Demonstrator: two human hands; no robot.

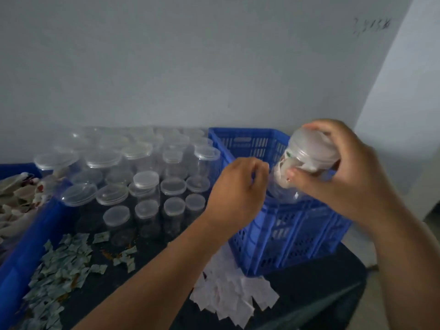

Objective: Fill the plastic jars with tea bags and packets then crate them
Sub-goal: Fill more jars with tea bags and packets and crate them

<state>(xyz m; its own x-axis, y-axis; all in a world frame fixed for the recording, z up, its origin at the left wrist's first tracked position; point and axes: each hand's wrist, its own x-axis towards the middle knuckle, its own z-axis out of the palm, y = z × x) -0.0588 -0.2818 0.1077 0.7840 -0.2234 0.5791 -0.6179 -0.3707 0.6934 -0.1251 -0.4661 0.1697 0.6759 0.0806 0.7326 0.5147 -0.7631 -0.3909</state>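
Observation:
My right hand [342, 167] grips the lid end of a clear plastic jar [307, 153] that holds white tea bags, tilted over the blue slatted crate [285, 225]. Fingers and thumb wrap round the lid and neck. My left hand [238, 186] is just left of the jar's body at the crate's near rim, fingers curled; whether it holds anything is not visible. Many lidded, clear jars [145, 184] stand on the dark table to the left. Greenish small packets [64, 263] and white packets [233, 296] lie loose on the table.
A blue bin [26, 246] at the left holds white tea bags [16, 198]. A pale wall runs behind the table, with a corner at the right. The table's right edge sits just past the crate.

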